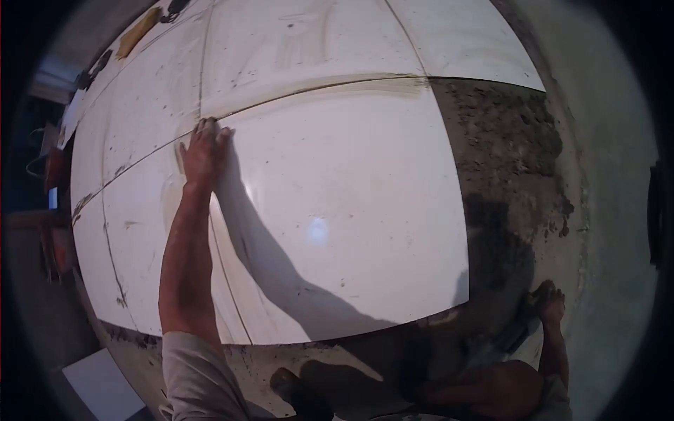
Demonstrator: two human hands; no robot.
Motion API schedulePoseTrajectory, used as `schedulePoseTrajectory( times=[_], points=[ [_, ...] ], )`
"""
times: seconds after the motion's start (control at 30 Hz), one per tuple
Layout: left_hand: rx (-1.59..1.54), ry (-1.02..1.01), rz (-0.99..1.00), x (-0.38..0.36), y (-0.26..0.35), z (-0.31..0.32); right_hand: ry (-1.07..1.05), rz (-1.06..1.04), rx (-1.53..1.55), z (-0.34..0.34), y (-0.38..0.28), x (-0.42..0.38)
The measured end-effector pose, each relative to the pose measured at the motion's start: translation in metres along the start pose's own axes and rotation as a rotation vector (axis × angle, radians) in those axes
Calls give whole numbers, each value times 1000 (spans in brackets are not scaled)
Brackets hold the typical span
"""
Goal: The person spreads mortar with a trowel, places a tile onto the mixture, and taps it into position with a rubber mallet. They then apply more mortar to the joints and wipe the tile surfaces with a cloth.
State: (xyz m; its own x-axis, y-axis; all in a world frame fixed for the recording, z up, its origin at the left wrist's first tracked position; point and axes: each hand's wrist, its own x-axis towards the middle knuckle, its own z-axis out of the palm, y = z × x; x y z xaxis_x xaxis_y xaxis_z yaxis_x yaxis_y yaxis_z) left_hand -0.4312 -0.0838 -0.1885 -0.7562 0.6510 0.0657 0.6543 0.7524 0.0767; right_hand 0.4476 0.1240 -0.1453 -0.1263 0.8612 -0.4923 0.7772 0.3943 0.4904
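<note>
My left hand [203, 151] lies on the white floor tiles, fingers spread at the corner where several joints meet, along the left edge of a large white tile [351, 203]. Nothing shows in its grip. At the lower right, my right hand [551, 305] is beside a dark object [539, 291] over the bare ground; shadow hides the shape of its fingers and whether it holds that object. Grey-brown smears run along the joint above the large tile.
Dark rough mortar [505, 133] borders the tile on the right, beside a grey wall [625, 140]. A yellowish piece [139, 31] lies at the upper left. Reddish objects [60, 249] stand at the far left, and a loose white tile [104, 384] lies at the lower left.
</note>
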Motion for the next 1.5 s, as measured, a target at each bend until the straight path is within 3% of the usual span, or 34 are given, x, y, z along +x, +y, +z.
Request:
schedulePoseTrajectory(
  times=[0.07, 0.13, 0.17, 0.2, 0.27, 0.3, 0.43, 0.5, 0.57, 0.6, 0.63, 0.7, 0.77, 0.83, 0.93, 1.07, 1.13, 1.23, 1.5],
  points=[
    [65, 8, 23, -4, 10, -9, 45, 9, 63, -20, -16, 7],
    [106, -11, 17, 2, 5, -7, 252, 110, 132, -1, -13, 22],
    [150, -30, 1, 4, 5, -5, 310, -14, 146, 4, -3, 28],
    [144, -31, 10, 2, 9, -5, 307, -3, 146, 11, -2, 30],
    [160, -8, -34, -3, 14, -6, 505, -42, 168, 19, 1, 38],
    [146, -15, -69, -4, 17, -6, 387, 73, 260, -9, -17, 33],
    [148, 2, -128, -9, 21, -3, 348, 143, 324, -50, -38, 28],
    [177, 16, -146, -9, 22, 1, 484, 232, 301, -60, -41, 37],
    [209, 31, -163, -9, 20, 2, 637, 166, 234, -78, -48, 67],
    [180, 33, -150, -8, 18, 3, 576, 245, 320, -102, -67, 83],
    [148, 35, -139, -8, 15, 5, 736, -68, 492, -168, -107, 76],
    [111, 47, -111, -7, 6, 11, 829, -401, 563, -229, -167, 90],
    [71, 64, -60, -8, -7, 16, 634, -481, 654, -284, -234, 105],
    [52, 41, -23, -6, -11, 9, 631, -731, 657, -309, -281, 129],
    [24, -21, 21, -5, -18, 1, 695, -849, 605, -343, -346, 176],
    [-234, -64, 127, -4, -28, -2, 634, -622, 380, -369, -403, 215],
    [-106, -17, 145, 0, -52, 23, 644, -668, 415, -379, -412, 206],
    [11, -69, -46, -12, -14, -2, 704, -592, 492, -377, -417, 214],
    [28, -38, -52, -30, -6, -7, 692, -549, 509, -358, -413, 206]
  ],
)
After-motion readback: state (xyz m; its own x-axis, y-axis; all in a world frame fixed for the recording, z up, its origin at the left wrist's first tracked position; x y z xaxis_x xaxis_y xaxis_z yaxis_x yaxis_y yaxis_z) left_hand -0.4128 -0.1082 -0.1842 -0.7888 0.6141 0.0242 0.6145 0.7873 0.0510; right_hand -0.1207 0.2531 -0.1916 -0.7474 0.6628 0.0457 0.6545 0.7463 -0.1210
